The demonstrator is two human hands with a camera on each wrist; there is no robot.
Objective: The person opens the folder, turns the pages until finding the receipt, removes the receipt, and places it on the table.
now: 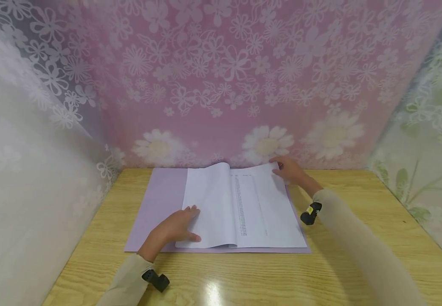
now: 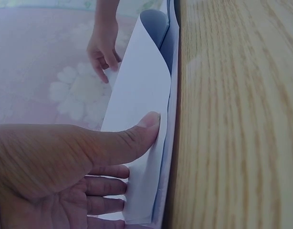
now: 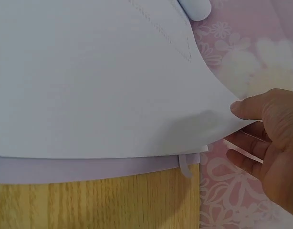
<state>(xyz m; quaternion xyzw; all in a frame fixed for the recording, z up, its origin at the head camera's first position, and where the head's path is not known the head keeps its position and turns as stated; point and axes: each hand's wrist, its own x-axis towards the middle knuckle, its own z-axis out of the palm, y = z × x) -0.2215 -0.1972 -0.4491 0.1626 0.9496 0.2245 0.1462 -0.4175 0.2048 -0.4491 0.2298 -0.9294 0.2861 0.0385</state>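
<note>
- Booklet (image 1: 240, 208) lies open, lower centre of the head view, lilac cover (image 1: 163, 187) beneath.
- Left hand (image 1: 175, 225) rests on the left page (image 1: 210, 195), thumb and fingers apart (probably to tame its curl).
- Right hand (image 1: 288, 170) pinches the right page (image 1: 276, 208) by its upper corner, apparently for lift.

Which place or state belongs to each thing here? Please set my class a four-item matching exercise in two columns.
Things
1. left hand
2. right hand
3. flat light-purple cover
4. pink white-flowered backdrop

Places and states
A. upright behind the yellow wood-grain table
B. touching the left side of the open white paper pages
C. lying partly under the pages, on the table
D. pinching the pages' far right corner

Pairs: 1-B, 2-D, 3-C, 4-A
</note>
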